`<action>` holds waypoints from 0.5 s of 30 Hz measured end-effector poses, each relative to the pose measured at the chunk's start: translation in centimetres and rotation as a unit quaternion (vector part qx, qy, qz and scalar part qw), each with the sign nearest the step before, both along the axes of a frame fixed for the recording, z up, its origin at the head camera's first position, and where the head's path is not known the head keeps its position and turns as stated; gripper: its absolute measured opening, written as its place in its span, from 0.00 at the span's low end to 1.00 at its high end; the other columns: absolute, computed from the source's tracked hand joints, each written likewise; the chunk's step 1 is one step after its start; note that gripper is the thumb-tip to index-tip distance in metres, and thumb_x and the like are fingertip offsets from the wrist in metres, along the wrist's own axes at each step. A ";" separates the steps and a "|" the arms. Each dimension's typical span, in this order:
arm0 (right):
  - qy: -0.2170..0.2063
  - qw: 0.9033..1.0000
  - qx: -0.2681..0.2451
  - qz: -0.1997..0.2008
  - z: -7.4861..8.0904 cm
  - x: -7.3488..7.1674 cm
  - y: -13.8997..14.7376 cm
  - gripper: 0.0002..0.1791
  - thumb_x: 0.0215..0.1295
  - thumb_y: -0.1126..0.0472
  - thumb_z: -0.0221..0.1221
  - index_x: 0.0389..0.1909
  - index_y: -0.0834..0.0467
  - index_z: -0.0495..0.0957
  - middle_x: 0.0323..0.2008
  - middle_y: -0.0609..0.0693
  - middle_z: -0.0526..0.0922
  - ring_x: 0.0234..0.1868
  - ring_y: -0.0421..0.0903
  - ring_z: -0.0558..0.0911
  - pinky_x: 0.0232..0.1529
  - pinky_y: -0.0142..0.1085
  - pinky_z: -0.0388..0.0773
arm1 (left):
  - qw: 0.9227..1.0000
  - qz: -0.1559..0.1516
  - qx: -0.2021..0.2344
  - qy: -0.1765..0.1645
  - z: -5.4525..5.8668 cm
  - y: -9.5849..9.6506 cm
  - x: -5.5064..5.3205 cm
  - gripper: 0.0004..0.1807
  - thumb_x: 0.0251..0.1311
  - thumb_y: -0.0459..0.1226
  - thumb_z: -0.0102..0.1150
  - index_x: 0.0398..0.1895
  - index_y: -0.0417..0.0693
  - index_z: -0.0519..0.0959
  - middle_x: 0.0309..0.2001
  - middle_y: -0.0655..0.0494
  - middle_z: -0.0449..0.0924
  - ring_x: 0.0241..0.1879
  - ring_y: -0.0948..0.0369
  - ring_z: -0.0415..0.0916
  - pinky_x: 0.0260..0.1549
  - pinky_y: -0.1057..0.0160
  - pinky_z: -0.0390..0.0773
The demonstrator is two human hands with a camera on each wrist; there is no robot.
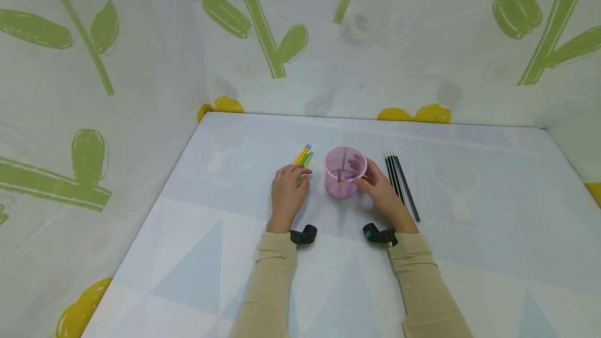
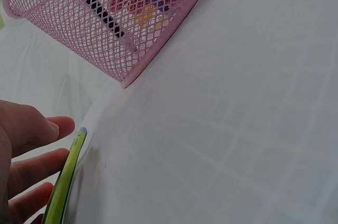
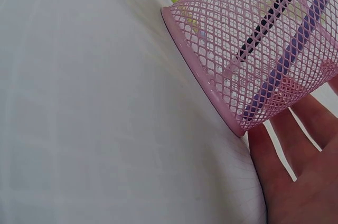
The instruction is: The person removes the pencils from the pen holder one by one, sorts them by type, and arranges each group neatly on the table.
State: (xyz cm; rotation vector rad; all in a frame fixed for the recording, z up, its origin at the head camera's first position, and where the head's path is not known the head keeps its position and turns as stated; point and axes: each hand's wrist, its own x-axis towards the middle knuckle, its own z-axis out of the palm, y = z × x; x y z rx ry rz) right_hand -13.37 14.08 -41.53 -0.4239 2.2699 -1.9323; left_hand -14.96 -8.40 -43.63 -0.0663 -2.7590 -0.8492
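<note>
A pink mesh pen holder (image 1: 345,190) stands upright on the table with a black pencil (image 3: 268,20) and a bluish-purple one (image 3: 288,57) leaning inside. My right hand (image 1: 382,192) holds its right side, thumb at the near side and fingers round the far side. To the left, my left hand (image 1: 288,194) lies over a small bunch of yellow pencils (image 1: 302,154) and green pencils (image 2: 64,184) with blue ends. In the left wrist view its fingers (image 2: 39,168) are loosely bent beside a green pencil; whether they grip it cannot be told.
Several black pencils (image 1: 399,179) with pale ends lie just right of my right hand. The tabletop (image 1: 474,244) has a pale triangle-patterned cover. Flower-printed fabric (image 1: 155,56) rises behind it and at its left. A dark strap device (image 1: 305,234) sits on each wrist.
</note>
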 end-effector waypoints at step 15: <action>-0.002 1.000 0.006 -0.005 0.1 -0.1 -0.1 0.32 0.63 0.60 0.51 0.67 0.54 0.50 0.65 0.53 0.57 0.65 0.48 0.55 0.61 0.47 0.53 | 1.000 -0.004 0.006 0.009 0.0 0.0 0.1 0.08 0.57 0.40 0.52 0.36 0.57 0.81 0.48 0.60 0.74 0.53 0.57 0.62 0.51 0.54 0.62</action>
